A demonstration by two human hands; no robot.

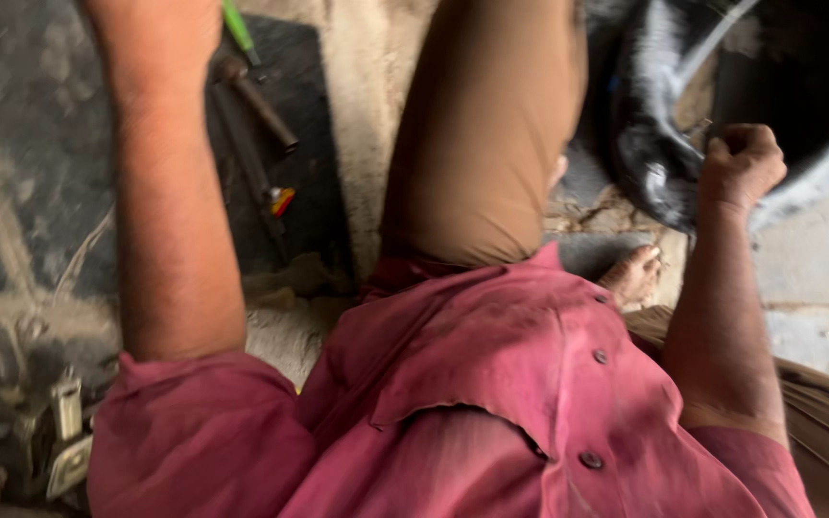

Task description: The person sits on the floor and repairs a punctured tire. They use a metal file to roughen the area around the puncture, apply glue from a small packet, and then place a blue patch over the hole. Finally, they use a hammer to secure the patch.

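the right hand (741, 163) sits at two o'clock, fingers curled tight on the rim of a black rubber tyre (654, 144), seemingly to steady it against the bent knee (482, 134). the left hand (160, 24) runs off the top edge at eleven o'clock, fingers unseen, near a dark metal tool (261, 101) on the floor (21, 144).

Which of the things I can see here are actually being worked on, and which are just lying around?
In hand:
right hand, fisted at the black tyre
left hand, reaching up, mostly out of frame

Lying about:
hammer
green-handled tool
metal parts, lower left
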